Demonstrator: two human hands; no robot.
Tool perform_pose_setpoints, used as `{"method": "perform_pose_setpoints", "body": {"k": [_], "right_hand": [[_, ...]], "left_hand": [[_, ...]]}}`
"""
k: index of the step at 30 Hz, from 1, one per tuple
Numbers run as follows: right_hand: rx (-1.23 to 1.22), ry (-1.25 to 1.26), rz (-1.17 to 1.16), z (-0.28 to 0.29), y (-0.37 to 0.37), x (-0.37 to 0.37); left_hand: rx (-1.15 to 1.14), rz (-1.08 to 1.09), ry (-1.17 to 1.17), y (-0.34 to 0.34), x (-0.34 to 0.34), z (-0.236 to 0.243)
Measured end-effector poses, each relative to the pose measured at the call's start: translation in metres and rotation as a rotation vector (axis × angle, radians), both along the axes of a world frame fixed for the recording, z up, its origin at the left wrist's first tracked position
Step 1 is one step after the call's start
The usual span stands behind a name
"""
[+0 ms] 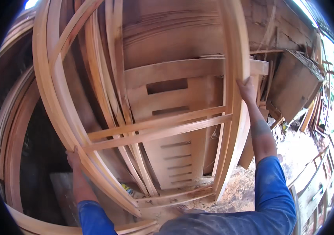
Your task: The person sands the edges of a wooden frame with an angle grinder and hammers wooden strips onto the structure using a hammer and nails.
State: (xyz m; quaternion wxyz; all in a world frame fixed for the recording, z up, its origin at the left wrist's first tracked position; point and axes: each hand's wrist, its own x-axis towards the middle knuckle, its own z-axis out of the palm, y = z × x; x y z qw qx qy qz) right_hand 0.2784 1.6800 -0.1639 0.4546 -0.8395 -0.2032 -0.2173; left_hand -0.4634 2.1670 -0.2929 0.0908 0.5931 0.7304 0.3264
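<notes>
A tall frame of pale wood stands upright before me. My left hand (74, 156) is closed on its left side rail (50, 98), low down near the end of a crossbar. Higher up on the other side, my right hand (246, 87) grips the right side rail (233, 149). Two horizontal crossbars (165, 129) join the sides. Behind them lean several long loose strips (116, 90) and a slotted wooden panel (182, 152).
More timber pieces (14, 137) lean at the left beside a dark gap. A worn box-like board (294, 88) and scrap sticks stand at the right. Sawdust (237, 188) covers the floor, and wooden frames (308, 192) lie at the lower right.
</notes>
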Motion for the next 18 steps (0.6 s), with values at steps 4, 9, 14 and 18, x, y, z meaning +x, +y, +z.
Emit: {"method": "perform_pose_setpoints", "body": {"k": [4, 9, 14, 18], "right_hand": [[-0.221, -0.292, -0.083, -0.051, -0.026, 0.086], [0.091, -0.512, 0.039, -0.076, 0.0, -0.073], [-0.176, 0.139, 0.97, -0.158, 0.052, -0.313], [-0.343, 0.497, 1.542, -0.228, 0.106, -0.446]], "left_hand": [[0.033, -0.024, -0.075, -0.02, -0.001, -0.03], [0.108, -0.029, -0.176, -0.145, -0.015, -0.082], [-0.405, -0.78, -0.188, -0.386, -0.051, -0.209], [-0.732, -0.408, -0.228, -0.588, -0.096, -0.267]]}}
